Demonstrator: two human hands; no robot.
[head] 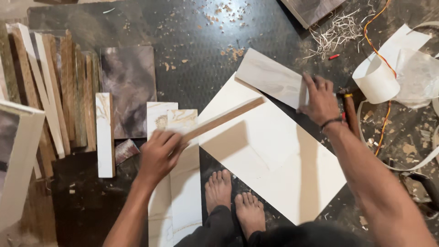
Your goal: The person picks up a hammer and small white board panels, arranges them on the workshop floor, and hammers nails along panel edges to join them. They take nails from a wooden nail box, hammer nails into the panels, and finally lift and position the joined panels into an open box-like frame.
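head view: left hand (157, 153) grips wooden strip (224, 120); right hand (321, 101) presses panel's (270, 77) edge.

A narrow brown wooden strip (224, 120) is held slanted above a large white laminate sheet (274, 160), its far end pointing toward two o'clock, while a smaller pale marbled sheet (270, 77) is laid tilted over the large sheet's edge at twelve o'clock.
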